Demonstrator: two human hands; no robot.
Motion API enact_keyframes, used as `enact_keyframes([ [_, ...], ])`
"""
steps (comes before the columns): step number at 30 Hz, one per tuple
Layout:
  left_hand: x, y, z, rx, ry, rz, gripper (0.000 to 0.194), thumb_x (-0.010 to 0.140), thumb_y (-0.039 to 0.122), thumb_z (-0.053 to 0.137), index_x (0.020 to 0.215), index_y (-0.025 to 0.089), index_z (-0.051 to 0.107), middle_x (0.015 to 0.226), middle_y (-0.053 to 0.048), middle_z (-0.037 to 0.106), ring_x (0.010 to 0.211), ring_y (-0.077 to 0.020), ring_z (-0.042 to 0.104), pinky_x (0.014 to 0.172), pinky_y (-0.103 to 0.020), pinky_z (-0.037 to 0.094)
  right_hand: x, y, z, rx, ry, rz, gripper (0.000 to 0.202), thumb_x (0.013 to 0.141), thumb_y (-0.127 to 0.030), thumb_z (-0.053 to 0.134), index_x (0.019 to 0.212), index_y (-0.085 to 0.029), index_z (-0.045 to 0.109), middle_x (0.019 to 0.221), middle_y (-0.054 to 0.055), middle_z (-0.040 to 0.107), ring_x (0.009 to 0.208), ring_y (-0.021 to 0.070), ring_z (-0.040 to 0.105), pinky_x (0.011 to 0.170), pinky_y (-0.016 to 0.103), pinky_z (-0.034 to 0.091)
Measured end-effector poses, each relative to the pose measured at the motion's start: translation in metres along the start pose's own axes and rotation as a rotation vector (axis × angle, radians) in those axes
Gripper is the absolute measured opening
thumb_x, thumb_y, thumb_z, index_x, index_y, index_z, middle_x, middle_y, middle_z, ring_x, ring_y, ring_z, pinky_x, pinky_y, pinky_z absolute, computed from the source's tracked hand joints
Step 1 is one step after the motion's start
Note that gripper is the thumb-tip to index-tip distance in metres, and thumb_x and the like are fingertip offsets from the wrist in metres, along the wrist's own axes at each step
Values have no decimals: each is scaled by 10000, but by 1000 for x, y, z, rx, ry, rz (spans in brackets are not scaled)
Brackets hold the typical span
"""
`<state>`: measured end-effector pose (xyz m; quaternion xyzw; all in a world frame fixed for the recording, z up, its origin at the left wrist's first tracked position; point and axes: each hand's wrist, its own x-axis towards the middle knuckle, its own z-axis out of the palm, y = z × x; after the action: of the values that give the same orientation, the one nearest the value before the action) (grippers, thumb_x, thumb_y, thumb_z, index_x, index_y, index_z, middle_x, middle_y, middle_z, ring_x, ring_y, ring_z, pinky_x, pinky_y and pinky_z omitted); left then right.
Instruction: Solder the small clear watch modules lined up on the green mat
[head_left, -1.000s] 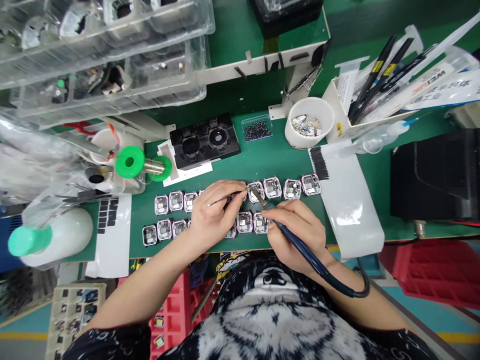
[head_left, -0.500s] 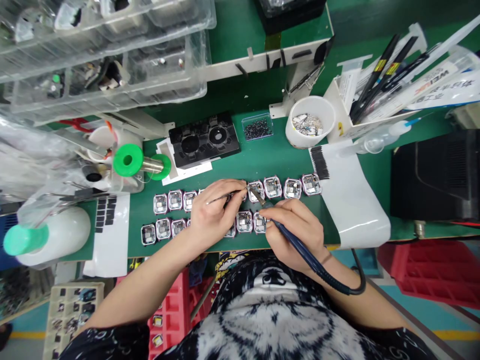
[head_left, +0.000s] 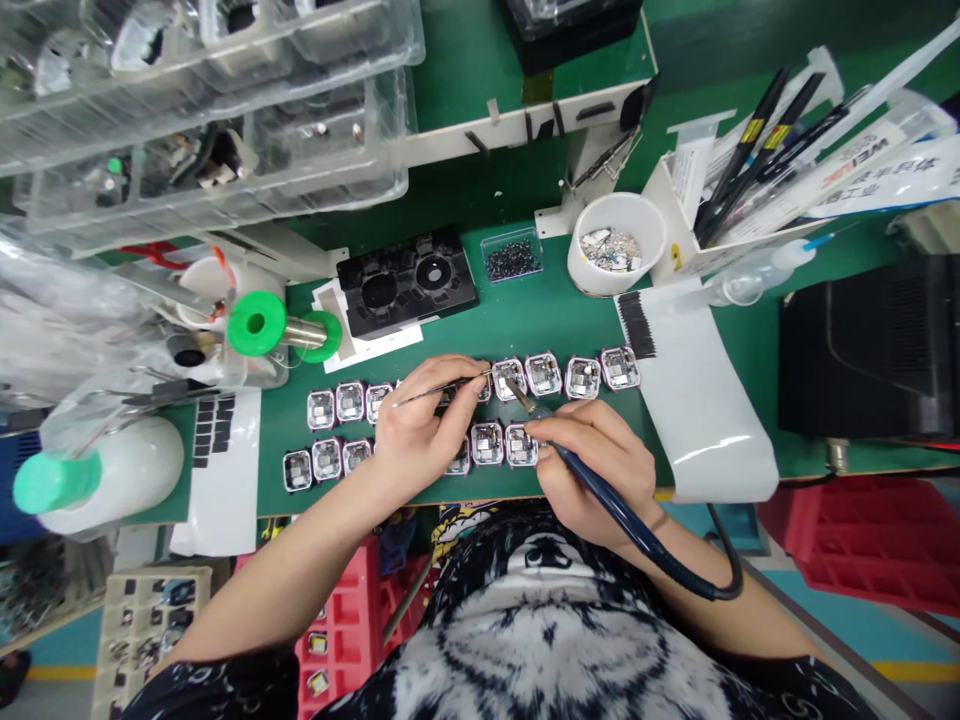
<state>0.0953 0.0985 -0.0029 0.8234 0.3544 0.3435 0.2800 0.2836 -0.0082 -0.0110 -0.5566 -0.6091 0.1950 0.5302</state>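
Observation:
My left hand is closed on a pair of thin metal tweezers, their tips pointing right toward an opened watch case in the upper row. In my right hand is a soldering iron with a dark blue handle and cable. Its tip is over that same watch case; whether it touches is too small to tell. Several more watch cases with bare circuit boards stand in two rows, such as one at the upper right and one at the lower left. My left hand hides the middle ones.
A solder wire spool and a white bottle stand left. Behind the rows lie a black fixture, a small box of screws and a white tub. A white sheet and a black unit are right.
The soldering iron's tip has shifted very slightly within the same watch case, and its handle and my right hand sit slightly lower. The tweezers' rear end has swung a little left. Both tools stay held.

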Motion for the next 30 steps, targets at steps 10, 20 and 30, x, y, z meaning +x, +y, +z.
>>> enact_keyframes([
  [10, 1, -3, 2, 21, -30, 35, 209, 936, 61, 685, 1110, 176, 688, 1079, -68, 755, 1040, -181, 730, 915, -378, 621, -1, 3, 1, 3, -9, 4, 245, 855, -86, 636, 1062, -159, 744, 915, 59, 669, 825, 163, 669, 803, 355, 615],
  [20, 4, -1, 1, 89, -60, 71, 181, 959, 89, 665, 1113, 184, 676, 1064, -59, 764, 1031, -172, 736, 923, -360, 621, 1, -1, -2, 3, -18, 5, 246, 859, -95, 636, 1069, -178, 736, 918, 47, 677, 828, 162, 673, 800, 353, 619],
  [30, 5, -2, 0, 108, -77, 52, 153, 979, 128, 652, 1114, 191, 683, 1080, -62, 769, 1033, -177, 739, 922, -372, 628, 2, -1, 1, -1, -39, 29, 268, 895, -120, 611, 1118, -210, 729, 941, 49, 665, 851, 168, 665, 803, 365, 624],
])
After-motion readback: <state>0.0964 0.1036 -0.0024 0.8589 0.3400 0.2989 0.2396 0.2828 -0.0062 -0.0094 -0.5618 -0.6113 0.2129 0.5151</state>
